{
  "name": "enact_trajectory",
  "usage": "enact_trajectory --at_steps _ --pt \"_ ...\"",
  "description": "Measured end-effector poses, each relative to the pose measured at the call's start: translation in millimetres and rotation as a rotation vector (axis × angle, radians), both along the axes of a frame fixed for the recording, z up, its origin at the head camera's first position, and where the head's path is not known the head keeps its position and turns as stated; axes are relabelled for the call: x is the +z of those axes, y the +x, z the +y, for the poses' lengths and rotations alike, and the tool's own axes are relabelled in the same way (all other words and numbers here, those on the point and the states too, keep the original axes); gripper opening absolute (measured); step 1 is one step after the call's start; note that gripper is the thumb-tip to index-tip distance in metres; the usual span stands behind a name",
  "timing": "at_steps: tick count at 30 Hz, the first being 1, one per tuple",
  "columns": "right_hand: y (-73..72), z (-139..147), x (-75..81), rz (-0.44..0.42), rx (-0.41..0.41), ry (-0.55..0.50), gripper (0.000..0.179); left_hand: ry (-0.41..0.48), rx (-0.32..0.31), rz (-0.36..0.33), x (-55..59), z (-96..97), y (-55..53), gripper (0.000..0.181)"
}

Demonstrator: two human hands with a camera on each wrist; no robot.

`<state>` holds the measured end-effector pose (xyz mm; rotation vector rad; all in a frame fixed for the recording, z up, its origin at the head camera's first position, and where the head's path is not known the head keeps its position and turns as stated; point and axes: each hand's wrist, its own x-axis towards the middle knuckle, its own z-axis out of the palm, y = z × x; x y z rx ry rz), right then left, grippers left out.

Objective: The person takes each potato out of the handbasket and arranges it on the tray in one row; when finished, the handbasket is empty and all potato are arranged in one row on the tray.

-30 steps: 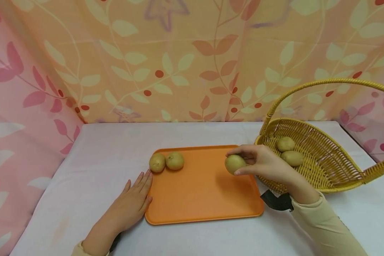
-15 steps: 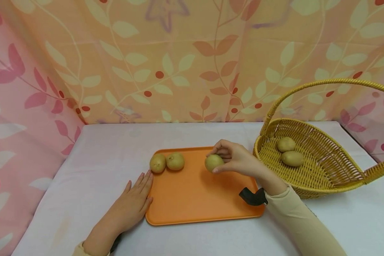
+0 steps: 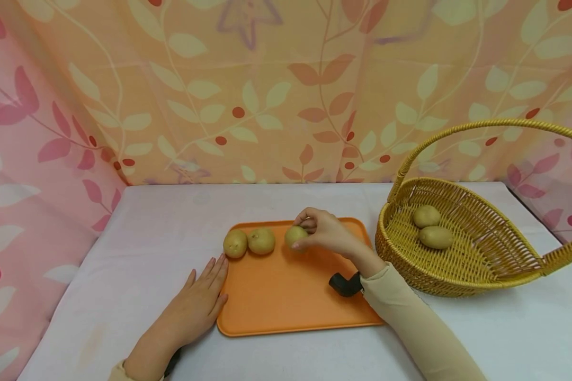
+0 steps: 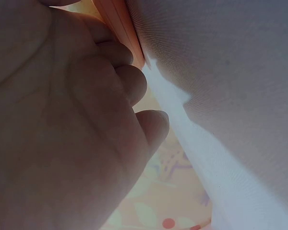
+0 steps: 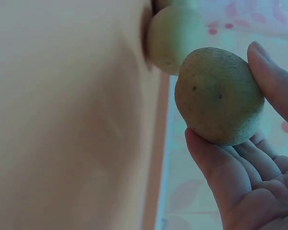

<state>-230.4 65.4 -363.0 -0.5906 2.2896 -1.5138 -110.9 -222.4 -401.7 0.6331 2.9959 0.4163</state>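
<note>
My right hand (image 3: pixel 324 233) pinches a potato (image 3: pixel 295 238) between thumb and fingers over the back part of an orange tray (image 3: pixel 286 296). In the right wrist view this potato (image 5: pixel 220 96) shows small dark spots, and the tray surface (image 5: pixel 62 120) fills the left side. Two more potatoes, a left one (image 3: pixel 235 243) and a right one (image 3: pixel 261 241), sit side by side at the tray's back left corner. My left hand (image 3: pixel 195 304) lies with straight fingers along the tray's left edge; the left wrist view shows its palm side (image 4: pixel 77 110) beside the tray rim (image 4: pixel 122 28).
A yellow wicker basket (image 3: pixel 505 233) with a tall arched handle (image 3: pixel 486 123) stands right of the tray, holding two potatoes (image 3: pixel 436 237). White cloth (image 3: pixel 171 222) covers the table. A leaf-patterned curtain (image 3: pixel 267 159) hangs behind it. A black strap end (image 3: pixel 345 284) juts from the right wrist.
My right hand has carried the potato leftward across the tray, from near the basket towards the two potatoes at the back left. The left hand has stayed in place.
</note>
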Motion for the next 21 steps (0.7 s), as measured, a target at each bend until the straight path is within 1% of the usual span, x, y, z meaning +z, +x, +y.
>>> enact_trajectory --at_steps 10,15,21 --pt "-15.9 -15.0 -15.4 -0.015 -0.029 0.053 0.040 -0.010 0.001 -0.008 -0.3 -0.2 -0.4 0.060" --pt "-21.1 -21.7 -20.5 -0.025 -0.034 0.035 0.038 -0.013 -0.002 -0.007 0.2 -0.8 0.2 0.060" --pt "-21.8 -23.1 -22.1 -0.015 -0.022 0.010 0.036 -0.012 -0.006 -0.004 0.4 -0.9 0.6 0.060"
